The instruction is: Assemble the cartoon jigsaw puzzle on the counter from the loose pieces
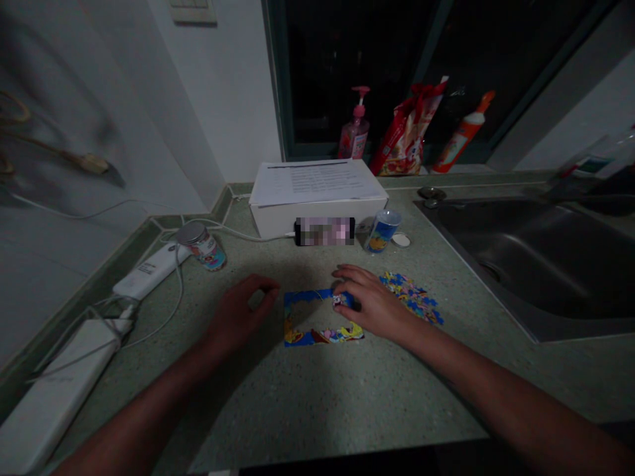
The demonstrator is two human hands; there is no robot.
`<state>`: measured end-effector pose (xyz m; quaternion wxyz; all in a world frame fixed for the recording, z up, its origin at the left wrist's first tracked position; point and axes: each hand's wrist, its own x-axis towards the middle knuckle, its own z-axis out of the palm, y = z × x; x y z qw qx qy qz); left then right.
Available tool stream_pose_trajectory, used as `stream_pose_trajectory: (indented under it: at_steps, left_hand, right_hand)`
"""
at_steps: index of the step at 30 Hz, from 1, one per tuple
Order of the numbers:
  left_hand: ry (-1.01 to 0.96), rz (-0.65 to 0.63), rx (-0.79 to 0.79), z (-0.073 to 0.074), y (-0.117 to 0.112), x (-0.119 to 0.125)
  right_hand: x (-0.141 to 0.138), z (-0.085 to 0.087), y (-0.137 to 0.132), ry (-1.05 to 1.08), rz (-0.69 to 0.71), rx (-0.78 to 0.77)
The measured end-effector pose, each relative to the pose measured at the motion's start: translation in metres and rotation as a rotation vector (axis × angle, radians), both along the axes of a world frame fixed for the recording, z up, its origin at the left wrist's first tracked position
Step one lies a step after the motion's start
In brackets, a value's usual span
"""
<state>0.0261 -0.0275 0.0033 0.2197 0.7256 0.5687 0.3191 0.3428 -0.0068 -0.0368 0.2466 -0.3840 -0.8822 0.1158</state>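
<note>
A partly built jigsaw frame (310,322) with a blue border lies on the speckled counter (317,396) between my hands. My right hand (370,301) rests on its right edge, fingertips pressing a small puzzle piece (339,301) at the frame's upper right corner. A heap of loose puzzle pieces (411,297) lies just right of that hand. My left hand (241,314) hovers left of the frame, thumb and fingers curled in a pinch; what it holds, if anything, is too small to make out.
A white box topped with papers (317,192), a phone (325,231), a tipped tin (203,244), a blue cup (381,230) with its lid (401,240). Power strips and cables (143,277) at left. A steel sink (536,264) at right. Bottles and a bag on the sill.
</note>
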Motion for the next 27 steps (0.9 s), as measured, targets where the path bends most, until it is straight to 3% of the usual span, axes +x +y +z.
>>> stream_pose_trajectory:
  at_steps: [27]
  left_hand:
    - [0.009, -0.016, 0.038, -0.0025, 0.0003, -0.0018]
  right_hand:
    - [-0.0005, 0.0052, -0.0011, 0.042, 0.023, 0.052]
